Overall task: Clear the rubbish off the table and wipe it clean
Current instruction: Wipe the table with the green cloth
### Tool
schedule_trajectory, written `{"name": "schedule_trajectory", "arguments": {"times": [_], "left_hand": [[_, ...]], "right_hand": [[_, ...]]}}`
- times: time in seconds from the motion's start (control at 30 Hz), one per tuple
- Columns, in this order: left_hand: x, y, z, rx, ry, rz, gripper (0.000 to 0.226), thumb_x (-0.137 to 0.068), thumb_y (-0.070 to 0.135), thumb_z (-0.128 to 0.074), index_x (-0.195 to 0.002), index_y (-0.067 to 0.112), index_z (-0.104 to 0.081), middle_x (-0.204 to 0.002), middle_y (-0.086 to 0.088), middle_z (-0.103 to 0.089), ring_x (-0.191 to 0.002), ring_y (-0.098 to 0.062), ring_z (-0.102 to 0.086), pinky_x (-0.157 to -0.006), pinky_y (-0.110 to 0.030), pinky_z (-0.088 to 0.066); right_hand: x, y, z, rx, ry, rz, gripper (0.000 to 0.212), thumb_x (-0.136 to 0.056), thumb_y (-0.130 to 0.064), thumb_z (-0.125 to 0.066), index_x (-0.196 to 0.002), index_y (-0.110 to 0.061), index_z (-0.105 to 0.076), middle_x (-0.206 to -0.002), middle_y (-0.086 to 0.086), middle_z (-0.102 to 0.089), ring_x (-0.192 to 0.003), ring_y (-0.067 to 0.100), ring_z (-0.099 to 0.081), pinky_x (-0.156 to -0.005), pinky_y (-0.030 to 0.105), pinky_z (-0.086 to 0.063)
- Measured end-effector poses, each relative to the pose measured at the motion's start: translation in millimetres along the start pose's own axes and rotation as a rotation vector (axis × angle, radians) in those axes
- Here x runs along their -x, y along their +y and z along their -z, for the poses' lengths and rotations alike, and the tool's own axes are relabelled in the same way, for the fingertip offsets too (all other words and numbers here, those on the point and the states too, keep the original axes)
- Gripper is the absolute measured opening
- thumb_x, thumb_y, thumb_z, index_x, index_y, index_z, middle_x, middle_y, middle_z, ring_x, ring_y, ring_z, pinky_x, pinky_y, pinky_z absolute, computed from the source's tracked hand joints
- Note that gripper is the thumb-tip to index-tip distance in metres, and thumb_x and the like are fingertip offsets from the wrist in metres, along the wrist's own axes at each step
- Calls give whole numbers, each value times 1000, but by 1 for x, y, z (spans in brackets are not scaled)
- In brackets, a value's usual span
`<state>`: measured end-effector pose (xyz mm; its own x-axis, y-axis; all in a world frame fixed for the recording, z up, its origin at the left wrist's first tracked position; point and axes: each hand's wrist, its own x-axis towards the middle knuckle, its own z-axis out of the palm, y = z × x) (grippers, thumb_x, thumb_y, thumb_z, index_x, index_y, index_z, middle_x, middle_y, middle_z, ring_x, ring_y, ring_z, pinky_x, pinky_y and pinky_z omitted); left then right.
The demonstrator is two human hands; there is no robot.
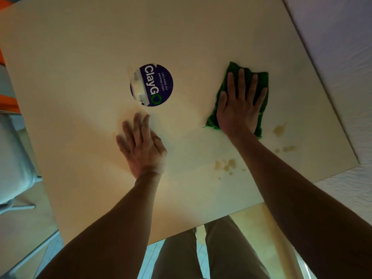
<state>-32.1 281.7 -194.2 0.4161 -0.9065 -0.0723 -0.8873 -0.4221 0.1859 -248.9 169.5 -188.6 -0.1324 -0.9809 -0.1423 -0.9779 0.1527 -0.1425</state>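
Right hand (240, 106), fingers spread flat, pins green cloth (259, 81) to table (80, 57); nearest of 3 stain patches (279, 129) just behind its heel; left hand (142, 147) flat, empty, farther.

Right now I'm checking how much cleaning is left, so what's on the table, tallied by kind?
Green cloth, under the right hand: 1
Round sticker: 1
Patches of brownish spill: 3
Total: 5
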Motion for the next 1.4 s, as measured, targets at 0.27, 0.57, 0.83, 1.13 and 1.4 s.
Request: {"name": "schedule_trajectory", "arguments": {"times": [0.27,0.57,0.83,1.13,1.4], "left_hand": [[0,-2,1,20,-17,-2,55,-102,30,-32,-156,34,-25,-166,6,-19,-155,-27,-9,-123,-56,-6],[3,-5,1,70,-14,-38,54,-102,29,-31,-156,32,-27,-166,5,-19,-155,-28,-8,-123,-54,-2],[16,35,-2,109,9,-250,50,-100,25,-40,-149,26,-41,-163,3,-30,-154,-29,-15,-122,-56,-11],[27,104,-23,49,-48,-205,53,-101,33,-25,-154,28,-29,-165,3,-22,-154,-30,-12,-122,-58,-11],[27,107,-21,13,-55,-175,55,-100,31,-30,-155,33,-26,-166,7,-19,-155,-27,-9,-124,-54,-8]], "right_hand": [[109,-26,-12,-16,-129,361,58,-103,-47,-14,-158,-27,-9,-166,0,-8,-152,31,1,-120,57,-3],[145,37,-7,14,-121,299,56,-103,-47,-19,-157,-33,-13,-165,-5,-12,-153,25,-2,-122,53,-4],[114,42,-4,17,-74,225,56,-103,-47,-18,-157,-35,-11,-165,-6,-11,-153,26,-3,-121,54,-4],[30,46,0,33,9,309,54,-103,-46,-20,-156,-33,-19,-164,-4,-20,-151,29,-12,-120,57,-8],[-34,78,10,26,49,290,53,-103,-46,-19,-155,-33,-24,-162,-3,-24,-151,28,-17,-120,55,-11]]}}
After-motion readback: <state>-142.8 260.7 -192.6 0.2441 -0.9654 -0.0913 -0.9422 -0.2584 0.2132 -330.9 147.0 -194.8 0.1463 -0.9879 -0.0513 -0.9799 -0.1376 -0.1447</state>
